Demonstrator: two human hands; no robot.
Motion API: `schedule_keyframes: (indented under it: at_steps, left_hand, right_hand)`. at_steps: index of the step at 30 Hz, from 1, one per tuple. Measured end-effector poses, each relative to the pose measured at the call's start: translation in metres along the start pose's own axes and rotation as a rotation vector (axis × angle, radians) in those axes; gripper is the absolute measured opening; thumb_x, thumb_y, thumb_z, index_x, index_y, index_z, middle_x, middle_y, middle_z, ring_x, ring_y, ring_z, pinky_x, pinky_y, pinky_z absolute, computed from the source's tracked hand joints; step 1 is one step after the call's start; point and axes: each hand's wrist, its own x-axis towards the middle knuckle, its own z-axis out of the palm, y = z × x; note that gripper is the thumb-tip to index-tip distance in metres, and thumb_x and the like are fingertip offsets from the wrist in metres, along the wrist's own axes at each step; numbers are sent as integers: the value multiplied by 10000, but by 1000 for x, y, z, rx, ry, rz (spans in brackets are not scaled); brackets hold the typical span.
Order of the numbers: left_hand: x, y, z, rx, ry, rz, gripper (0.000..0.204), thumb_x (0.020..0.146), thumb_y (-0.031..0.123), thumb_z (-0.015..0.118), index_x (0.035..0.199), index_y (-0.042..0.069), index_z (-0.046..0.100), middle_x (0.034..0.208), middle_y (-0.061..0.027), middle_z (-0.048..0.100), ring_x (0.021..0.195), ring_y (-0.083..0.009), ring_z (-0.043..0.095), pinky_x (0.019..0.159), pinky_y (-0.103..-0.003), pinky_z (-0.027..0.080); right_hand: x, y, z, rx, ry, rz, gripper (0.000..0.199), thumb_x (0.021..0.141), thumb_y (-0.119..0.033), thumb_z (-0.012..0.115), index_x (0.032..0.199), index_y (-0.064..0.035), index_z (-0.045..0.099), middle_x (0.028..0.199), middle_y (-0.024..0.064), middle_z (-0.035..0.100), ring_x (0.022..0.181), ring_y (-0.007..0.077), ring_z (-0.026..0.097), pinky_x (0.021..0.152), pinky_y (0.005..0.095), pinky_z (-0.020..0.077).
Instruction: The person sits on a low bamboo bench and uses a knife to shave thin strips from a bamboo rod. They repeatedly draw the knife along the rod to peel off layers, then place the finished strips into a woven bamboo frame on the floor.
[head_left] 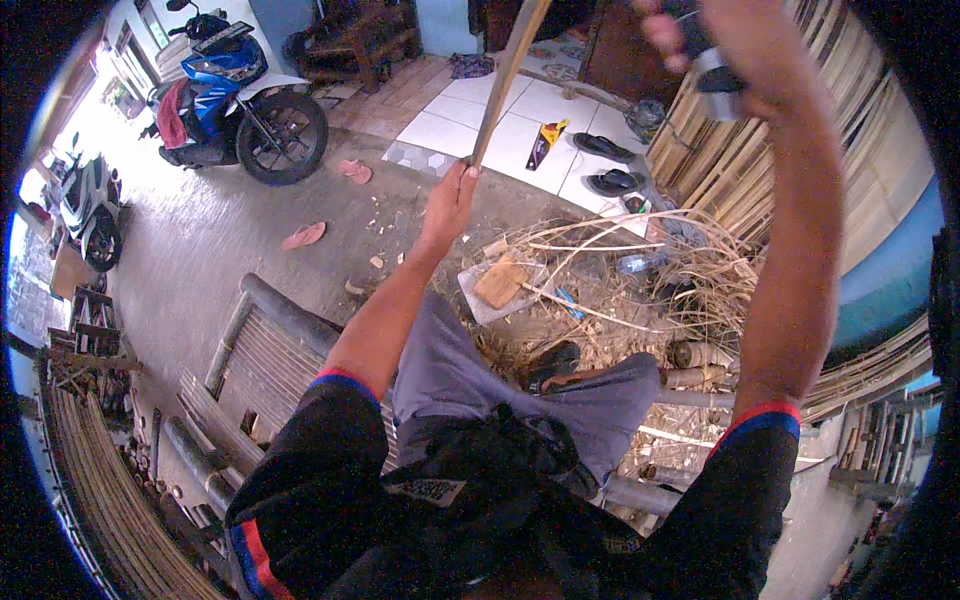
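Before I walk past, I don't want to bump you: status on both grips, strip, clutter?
Left grip shut around long bamboo strip. Right grip raised, holding black-and-silver object, kind unclear. Clutter: tangled thin strips, shavings, front right.

Behind the left hand (pixel 452 205) and right hand (pixel 745 55), I see over my feed a black short-sleeved shirt (pixel 420 540) with red-and-blue sleeve cuffs (pixel 765 424); grey trousers (pixel 450 368) and dark footwear (pixel 552 362) show nearer the left one.

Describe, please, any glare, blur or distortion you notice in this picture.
In the head view, glare whitens the upper left beyond the blue motorbike; same view, the right hand looks blurred; same view, long strips at lower left bow near the rim.
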Motion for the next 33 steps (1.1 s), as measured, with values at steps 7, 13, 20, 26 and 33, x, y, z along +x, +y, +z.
schedule_keyframes:
  at_steps: [7,13,20,26,33]
  left_hand:
    - [-60,-98,-58,265,158,-87,422,987,312,536,1300,31,570,1305,-267,564,1248,-394,529,1036,-440,407]
    - [28,163,-125,52,661,589,296,980,178,554,1178,-32,618,1042,-175,662,946,-271,628,873,-346,470]
    - [56,330,-143,-20,519,795,365,955,300,579,1105,-21,668,974,-196,684,935,-285,666,827,-384,508]
    - [-8,66,-48,38,239,361,565,915,350,657,1341,9,507,1309,-209,554,1243,-332,515,1065,-406,378]
    - [-64,12,1,76,-141,-54,451,963,358,586,1177,-39,571,1122,-299,608,999,-430,629,817,-456,501]
  right_hand:
    - [9,68,31,192,-290,81,301,1001,-379,517,1105,-97,527,708,-1,520,508,57,490,401,222,414]
    - [6,85,26,338,-218,89,319,994,-366,536,1158,-96,502,708,1,530,505,55,497,404,220,417]
    - [-10,15,7,126,-131,191,318,1038,-306,428,1123,-16,527,707,36,551,534,136,538,482,293,439]
    - [-25,30,1,224,-208,198,338,1051,-315,411,1137,-11,531,704,32,562,524,120,525,459,289,440]
    - [-16,19,-4,204,117,64,428,1021,-398,479,1085,22,528,680,45,582,495,105,556,447,260,486]
